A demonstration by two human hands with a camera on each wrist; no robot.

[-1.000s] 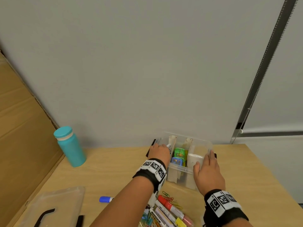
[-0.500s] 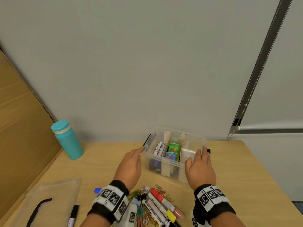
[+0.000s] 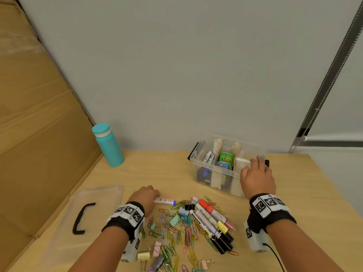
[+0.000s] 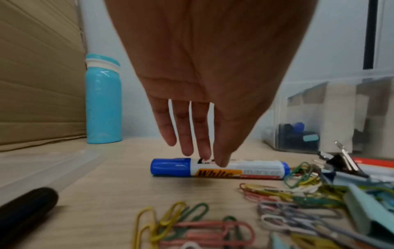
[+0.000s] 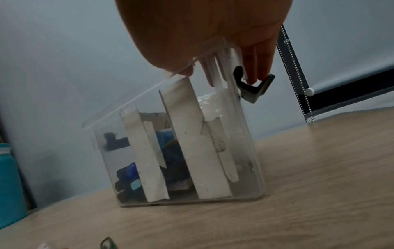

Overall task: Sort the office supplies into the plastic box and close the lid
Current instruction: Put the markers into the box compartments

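The clear plastic box (image 3: 198,167) stands open at the back right, with cardboard dividers and pens, tape and a white item inside. My right hand (image 3: 255,166) rests on its right end; in the right wrist view (image 5: 224,74) the thumb lies on the front rim and straight fingers touch the black latch (image 5: 253,88). My left hand (image 3: 155,194) hangs over a blue-capped whiteboard marker (image 3: 165,201) lying on the table. Its fingers (image 4: 185,144) point down, straight, and the thumb touches the marker (image 4: 245,166). The clear lid (image 3: 102,209) lies flat at the left.
A pile of markers (image 3: 213,218), paper clips (image 3: 176,237) and binder clips (image 3: 174,219) covers the near table between my arms. A teal bottle (image 3: 109,147) stands at the back left by a cardboard sheet (image 3: 39,134). A black marker (image 4: 25,202) lies by the lid.
My left hand has left the box's left compartment and come back and down to the blue-capped marker near the lid. The right hand has stayed on the box.
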